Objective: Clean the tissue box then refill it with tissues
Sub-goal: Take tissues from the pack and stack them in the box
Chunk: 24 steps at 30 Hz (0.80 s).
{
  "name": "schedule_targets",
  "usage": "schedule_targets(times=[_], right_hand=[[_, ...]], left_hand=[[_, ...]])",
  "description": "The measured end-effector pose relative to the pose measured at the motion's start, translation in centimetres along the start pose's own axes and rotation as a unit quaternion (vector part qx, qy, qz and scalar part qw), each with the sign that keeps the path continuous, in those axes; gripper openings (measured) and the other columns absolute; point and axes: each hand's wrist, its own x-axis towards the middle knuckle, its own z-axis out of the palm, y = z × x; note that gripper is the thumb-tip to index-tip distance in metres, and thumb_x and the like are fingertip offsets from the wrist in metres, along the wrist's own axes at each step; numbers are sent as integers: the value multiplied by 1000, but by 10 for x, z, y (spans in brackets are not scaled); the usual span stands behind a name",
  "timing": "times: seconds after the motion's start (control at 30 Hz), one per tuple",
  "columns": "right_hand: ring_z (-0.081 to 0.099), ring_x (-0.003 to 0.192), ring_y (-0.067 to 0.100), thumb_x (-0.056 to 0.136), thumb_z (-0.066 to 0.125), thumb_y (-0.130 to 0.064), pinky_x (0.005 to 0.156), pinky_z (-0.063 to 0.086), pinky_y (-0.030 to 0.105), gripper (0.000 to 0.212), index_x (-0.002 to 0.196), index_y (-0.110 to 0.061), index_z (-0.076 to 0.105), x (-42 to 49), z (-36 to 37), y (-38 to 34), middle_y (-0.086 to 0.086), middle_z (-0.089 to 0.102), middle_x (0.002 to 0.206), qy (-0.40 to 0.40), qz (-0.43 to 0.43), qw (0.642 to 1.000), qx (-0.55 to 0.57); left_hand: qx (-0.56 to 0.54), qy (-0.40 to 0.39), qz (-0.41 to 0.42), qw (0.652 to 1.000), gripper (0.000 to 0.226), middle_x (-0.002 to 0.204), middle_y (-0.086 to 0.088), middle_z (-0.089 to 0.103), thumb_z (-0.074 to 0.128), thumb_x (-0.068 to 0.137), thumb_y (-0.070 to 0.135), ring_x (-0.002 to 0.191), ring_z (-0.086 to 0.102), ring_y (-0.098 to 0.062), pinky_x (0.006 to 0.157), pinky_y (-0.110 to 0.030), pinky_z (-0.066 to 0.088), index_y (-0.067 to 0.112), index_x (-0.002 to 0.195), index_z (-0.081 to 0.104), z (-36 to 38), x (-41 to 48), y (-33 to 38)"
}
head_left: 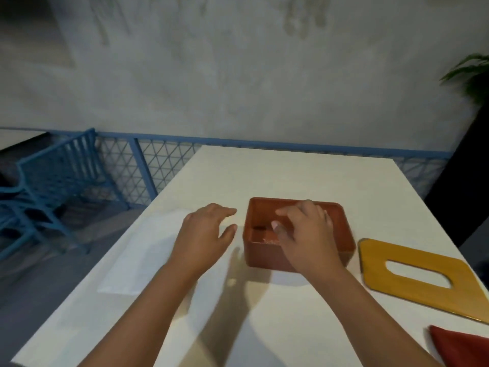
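Right hand (307,234) over tissue box (264,256); yellow lid (423,300) right, tissue stack (148,247) left.

There is one desk (291,176). On it I count one red-brown tissue box (264,256), one yellow lid (375,263) with one oval slot, one flat white pack of tissues (137,250) and one red cloth (460,348), seen only in part. Two grips are in view: the left grip (203,231) and the right grip (307,234). Behind the desk there are one blue mesh fence (164,160) and one green plant (473,75). The blue chairs (53,181) are stacked, and their number is not clear.
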Motion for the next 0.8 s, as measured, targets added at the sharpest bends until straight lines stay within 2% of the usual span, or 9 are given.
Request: schedule_targets(times=[0.07, 0.13, 0.23, 0.3, 0.37, 0.47, 0.57, 0.67, 0.8], right_hand=[[47, 107, 20, 89, 57, -33, 96, 34, 36, 25, 110, -22, 65, 3, 17, -24, 0, 53, 107, -6, -29, 999, 16], [48, 104, 21, 88, 58, -31, 89, 37, 35, 25, 109, -20, 66, 5, 32, -45, 1, 53, 104, -19, -42, 998, 35], [52, 99, 22, 87, 58, -30, 86, 44, 36, 26, 107, -17, 67, 7, 60, -73, 1, 52, 99, -29, -51, 994, 89], [52, 98, 19, 88, 61, -27, 88, 44, 32, 25, 111, -17, 65, 8, 75, -87, -1, 48, 99, -64, -30, 990, 124], [54, 99, 17, 90, 58, -31, 89, 45, 32, 29, 117, -21, 61, 10, 91, -100, -2, 48, 105, -121, 18, 982, 144], [59, 97, 17, 87, 51, -51, 94, 46, 40, 42, 122, -28, 53, 12, 115, -110, -6, 49, 108, -200, 101, 964, 140], [62, 93, 18, 65, 34, -78, 92, 49, 46, 70, 118, -34, 51, 14, 137, -111, -14, 54, 100, -227, 175, 940, 186], [64, 81, 19, 69, 31, -76, 87, 53, 47, 62, 108, -33, 51, 16, 150, -116, -10, 59, 91, -266, 251, 898, 242], [61, 92, 25, 78, 28, -74, 89, 51, 48, 51, 100, -33, 50, 16, 160, -125, -7, 60, 95, -273, 309, 866, 284]], left_hand=[[-13, 29, -52, 998, 29, 114, 3, 63, 60, 88, 26, 101, 59, -16, 87, -33, 45, 22, 117, 63, -20, -4, -34], [-34, 57, -110, 992, 27, 113, 3, 63, 60, 88, 23, 95, 58, -12, 80, -28, 44, 20, 114, 64, -35, -7, -63], [-49, 71, -201, 976, 25, 113, 1, 63, 58, 89, 24, 91, 57, -11, 77, -27, 43, 19, 113, 65, -54, -12, -108], [-55, 66, -262, 961, 24, 112, 0, 65, 55, 91, 25, 94, 59, -14, 79, -28, 44, 19, 112, 65, -60, -15, -133], [-64, 42, -321, 944, 25, 112, -3, 65, 53, 92, 25, 99, 59, -20, 82, -31, 43, 16, 112, 64, -62, -20, -158], [-49, -5, -374, 926, 18, 92, -6, 66, 53, 93, 27, 83, 57, -22, 72, -31, 42, 14, 91, 65, -58, -28, -187], [-83, -47, -404, 910, 24, 72, -6, 60, 55, 92, 25, 69, 54, -21, 66, -32, 41, 14, 70, 58, -48, -32, -201], [-142, -96, -416, 893, 25, 68, -4, 54, 53, 92, 16, 61, 46, -14, 55, -26, 34, 7, 68, 53, -35, -31, -202], [-164, -116, -406, 891, 17, 76, -1, 56, 49, 87, 5, 68, 49, -17, 53, -26, 34, 9, 71, 53, -23, -31, -203]])
